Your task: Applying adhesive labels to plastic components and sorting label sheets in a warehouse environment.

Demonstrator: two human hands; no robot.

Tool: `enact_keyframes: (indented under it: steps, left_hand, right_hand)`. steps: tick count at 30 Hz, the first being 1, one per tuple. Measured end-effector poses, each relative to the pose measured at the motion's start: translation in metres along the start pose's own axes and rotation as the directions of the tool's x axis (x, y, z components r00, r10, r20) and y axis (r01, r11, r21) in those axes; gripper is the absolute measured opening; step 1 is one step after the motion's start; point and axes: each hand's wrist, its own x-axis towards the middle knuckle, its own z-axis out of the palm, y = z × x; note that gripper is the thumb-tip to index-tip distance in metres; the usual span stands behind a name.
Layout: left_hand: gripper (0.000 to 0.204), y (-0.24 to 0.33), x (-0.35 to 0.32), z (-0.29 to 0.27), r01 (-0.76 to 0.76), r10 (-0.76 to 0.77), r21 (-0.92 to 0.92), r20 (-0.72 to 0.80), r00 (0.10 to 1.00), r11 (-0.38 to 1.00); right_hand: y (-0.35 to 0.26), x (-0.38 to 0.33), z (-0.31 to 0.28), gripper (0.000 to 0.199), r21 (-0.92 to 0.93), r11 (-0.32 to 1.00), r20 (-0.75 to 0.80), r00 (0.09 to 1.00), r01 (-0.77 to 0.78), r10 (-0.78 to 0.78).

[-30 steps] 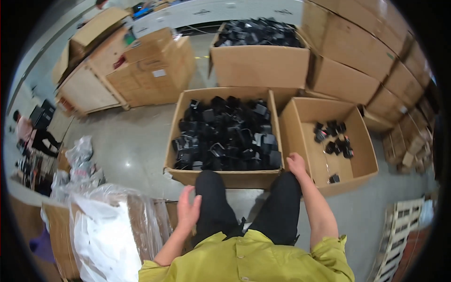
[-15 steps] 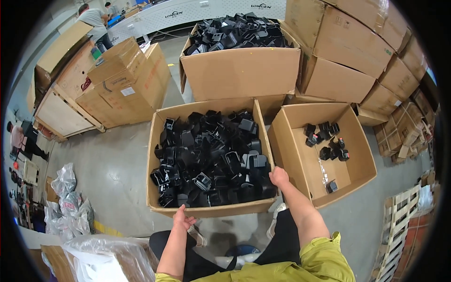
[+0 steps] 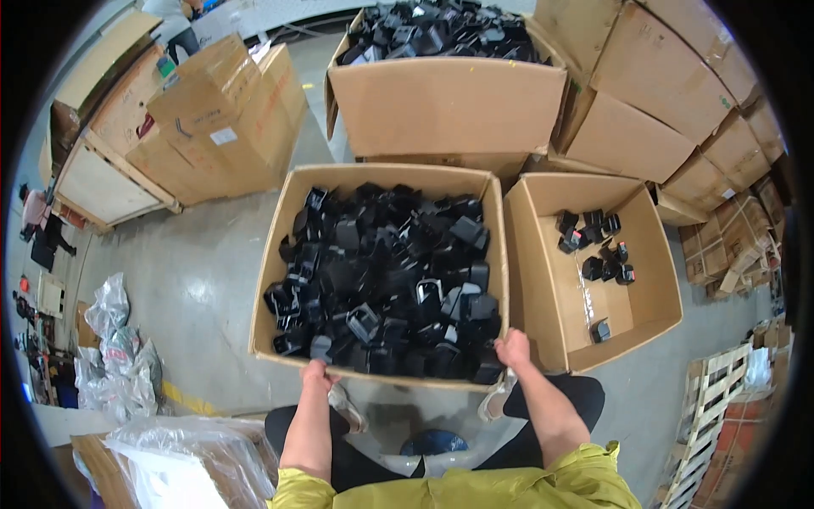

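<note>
A large open carton [image 3: 398, 176] stands in front of me, filled with black moulded plastic parts [image 3: 373, 271]. My left hand [image 3: 317, 373] grips its near rim left of the middle, the thumb showing above the edge and the other fingers partly hidden. At the near right corner, my right hand [image 3: 513, 349] is closed on the rim. Just right of it sits a second open carton [image 3: 536, 280]. Several similar black parts [image 3: 604, 266], some with red spots, lie on its bottom.
Behind stands a taller carton [image 3: 445, 106] heaped with black parts. Stacked cartons [image 3: 653, 85] line the right, above a pallet [image 3: 708, 416]. At left are a taped carton [image 3: 220, 119] and plastic bags [image 3: 123, 348]. A blue round object [image 3: 434, 443] lies between my legs.
The full carton has shifted toward me and slightly left, and the gap to the carton behind has widened. My left hand has gone from loosely open to gripping the near rim.
</note>
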Motion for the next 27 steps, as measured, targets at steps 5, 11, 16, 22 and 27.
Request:
enact_keyframes:
  steps: [5,11,16,22,27]
  left_hand:
    - [0.017,-0.011,-0.034,0.056,0.041,-0.037,-0.067,0.057,0.998,0.997]
    - [0.019,-0.010,-0.044,0.089,-0.023,0.033,-0.071,0.134,0.991,0.997]
    - [0.024,-0.017,-0.045,0.068,-0.014,0.021,-0.029,0.246,0.969,0.999]
    - [0.064,0.028,-0.177,0.028,-0.754,0.516,0.460,0.550,0.657,0.470]
    - [0.049,0.045,-0.226,-0.050,-0.583,0.520,0.687,0.719,0.461,-0.433]
  right_hand:
    - [0.028,0.035,-0.036,0.025,-0.053,0.998,-0.023,1.000,-0.014,0.013]
    - [0.023,0.044,-0.061,0.033,0.283,0.948,-0.380,0.925,0.145,-0.027]
    - [-0.040,-0.028,0.006,0.040,0.151,0.877,-0.454,0.820,0.456,-0.349]
    - [-0.102,-0.032,-0.045,0.037,0.193,0.699,-0.139,0.725,0.688,-0.675]
    - [-0.042,-0.103,-0.146,0.036,-0.027,0.553,0.234,0.543,0.833,-0.806]
